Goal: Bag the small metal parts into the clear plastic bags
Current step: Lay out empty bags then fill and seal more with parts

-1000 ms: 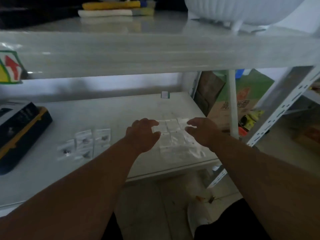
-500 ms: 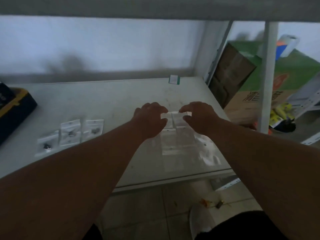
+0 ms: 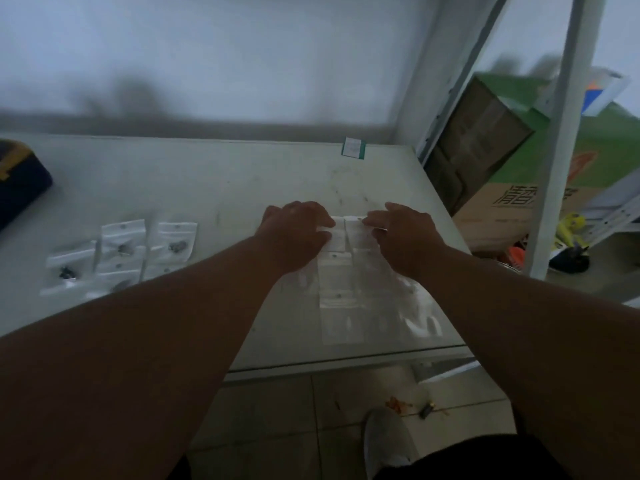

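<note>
Both hands, left hand (image 3: pixel 298 233) and right hand (image 3: pixel 403 237), have closed inward, seemingly pinching empty bags (image 3: pixel 341 233).

Both hands have reached further forward. The left hand (image 3: pixel 296 233) and right hand (image 3: pixel 403 233) now press the empty clear plastic bags (image 3: pixel 341 237).

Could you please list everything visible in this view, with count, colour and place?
filled bags: about five, clear with dark parts inside, on the shelf's left part
empty bags: a loose pile, count unclear, clear, on the shelf's right part under the hands
shelf: one, pale grey-white
case: one, dark with yellow, left edge
small card: one, white with green border, at the shelf's back
cardboard boxes: several, brown and green, beyond the right upright
shoe: one, pale, on the tiled floor
left hand: on the top bags, fingers curled
right hand: pinching a top bag
</note>
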